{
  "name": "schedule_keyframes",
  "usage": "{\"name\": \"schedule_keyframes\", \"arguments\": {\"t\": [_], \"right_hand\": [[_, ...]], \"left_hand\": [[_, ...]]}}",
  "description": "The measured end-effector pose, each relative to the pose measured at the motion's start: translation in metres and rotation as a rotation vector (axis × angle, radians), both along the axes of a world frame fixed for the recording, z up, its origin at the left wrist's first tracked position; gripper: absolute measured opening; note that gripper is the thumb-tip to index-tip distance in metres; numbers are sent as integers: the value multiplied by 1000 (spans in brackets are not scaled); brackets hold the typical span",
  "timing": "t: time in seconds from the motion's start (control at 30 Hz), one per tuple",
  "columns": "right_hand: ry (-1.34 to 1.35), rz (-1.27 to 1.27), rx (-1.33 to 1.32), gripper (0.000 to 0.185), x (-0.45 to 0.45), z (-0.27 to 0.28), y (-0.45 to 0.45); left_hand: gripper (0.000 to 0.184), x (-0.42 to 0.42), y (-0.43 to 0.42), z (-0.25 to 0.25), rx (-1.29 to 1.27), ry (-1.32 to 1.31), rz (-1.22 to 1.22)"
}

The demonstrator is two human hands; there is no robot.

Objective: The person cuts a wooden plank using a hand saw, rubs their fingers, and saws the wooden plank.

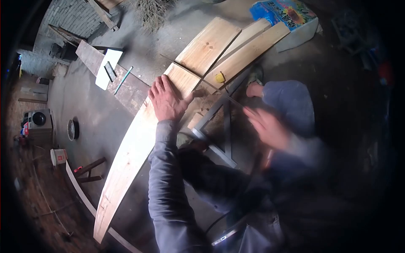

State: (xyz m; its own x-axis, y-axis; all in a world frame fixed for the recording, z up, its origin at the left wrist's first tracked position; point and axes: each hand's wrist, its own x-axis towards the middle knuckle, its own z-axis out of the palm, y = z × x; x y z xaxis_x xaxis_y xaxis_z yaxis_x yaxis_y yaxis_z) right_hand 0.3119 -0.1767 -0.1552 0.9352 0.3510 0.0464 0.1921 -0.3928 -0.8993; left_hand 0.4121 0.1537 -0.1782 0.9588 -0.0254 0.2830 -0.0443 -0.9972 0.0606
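Observation:
My left hand [168, 101] lies flat on a long pale wooden plank [130, 152], fingers stretched out and thumb spread toward the near edge. Just beyond the fingertips, a thin saw blade [211, 85], seen nearly edge-on, crosses the plank. My right hand [268, 126], smeared by motion, is closed at the near end of the saw; the handle is hidden. Beneath the plank stands a grey metal support [215, 147]. A small yellow round object [220, 77] rests on the boards beside the blade.
More boards [257, 52] lie alongside the plank's far end, near a printed plastic bag [287, 17]. Left of the plank is a low bench [130, 90] with a blue-green stick [123, 80] on it. A white bucket [58, 157] and a washing machine [39, 120] stand farther left.

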Motion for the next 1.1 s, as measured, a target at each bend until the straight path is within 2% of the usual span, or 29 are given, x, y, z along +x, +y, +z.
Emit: {"name": "schedule_keyframes", "arguments": {"t": [0.03, 0.07, 0.13, 0.2, 0.27, 0.33, 0.37, 0.43, 0.47, 0.53, 0.63, 0.67, 0.7, 0.73, 0.8, 0.87, 0.97, 1.1], "right_hand": [[-44, 38, -15, 16, 29, -15, 21], [-127, 11, 86, 16, 59, -33, 50], [-35, -47, -145, 28, 110, -31, 99], [-137, -71, -136, 31, 114, -31, 106], [-217, -53, -70, 29, 110, -54, 99], [-119, -44, -49, 26, 67, -27, 61], [-151, -43, 38, 24, 43, -28, 39], [18, -35, -179, 23, -4, 7, -10], [-33, -53, -69, 20, -23, 15, -25], [59, -16, -244, 16, -46, 29, -50], [-6, -29, -137, 13, -36, 37, -34], [-79, 23, -197, 13, -18, 33, -22], [-140, 9, 2, 17, 6, 3, -2], [-102, 31, -137, 19, 33, -17, 15], [-176, -23, -101, 27, 93, -58, 73], [-243, -96, -67, 30, 121, -60, 113], [-217, -70, -45, 29, 106, -53, 94], [-108, -33, -143, 25, 15, -16, 9]], "left_hand": [[113, 1, 0, -1, 9, -11, -1], [115, 2, 0, -1, 9, -5, 0], [116, -1, -1, 2, -17, 13, -3], [116, 0, -2, 3, -7, 12, -3], [114, -3, -1, 0, 21, -6, -2], [112, 0, 0, -1, 30, -22, -2], [112, -1, 0, -1, 27, -18, -5], [113, -1, -1, 0, 7, -7, -4], [113, -1, -2, 3, -6, 6, -4], [114, 0, -2, 4, -23, 11, -9], [113, 1, -1, -1, 1, -25, -14], [113, 1, -1, 0, 2, -17, -11], [113, -1, -1, 0, 0, -1, -8], [113, 0, -2, 1, -3, 3, -5], [113, 0, -2, 3, -5, -3, -3], [113, -3, 0, -1, -9, -1, 1], [114, -2, -3, 4, 3, 17, 7], [114, 1, -1, 1, 7, 5, -3]]}}
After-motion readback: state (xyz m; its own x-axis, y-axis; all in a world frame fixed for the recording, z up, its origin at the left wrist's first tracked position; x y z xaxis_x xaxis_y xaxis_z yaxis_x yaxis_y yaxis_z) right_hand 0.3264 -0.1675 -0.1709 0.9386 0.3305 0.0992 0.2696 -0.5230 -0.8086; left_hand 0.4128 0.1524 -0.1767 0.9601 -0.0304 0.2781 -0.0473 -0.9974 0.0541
